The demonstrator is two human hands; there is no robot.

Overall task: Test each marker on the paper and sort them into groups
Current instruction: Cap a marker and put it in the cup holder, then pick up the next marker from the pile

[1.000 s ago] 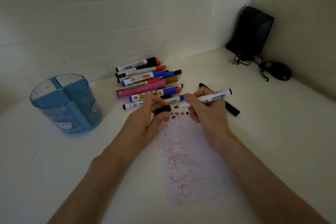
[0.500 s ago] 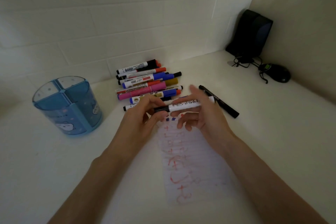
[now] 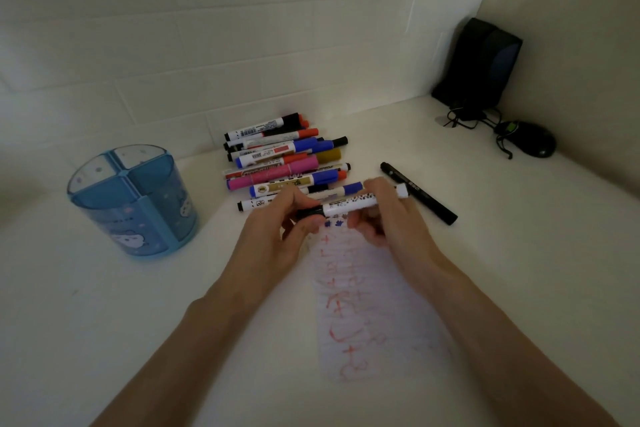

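Left hand, right hand both grip one white marker; one paper beneath.

A white marker with a black cap on its left end is held level over the far end of the paper. The paper is a narrow lined strip with red scribbles, at the middle of the worktop. The marker pile lies near the back edge, and one black marker lies apart at its right.

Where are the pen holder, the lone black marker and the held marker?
pen holder (image 3: 138,218), head view, front wall.
lone black marker (image 3: 433,203), head view, mid barrel.
held marker (image 3: 346,206), head view, white barrel.
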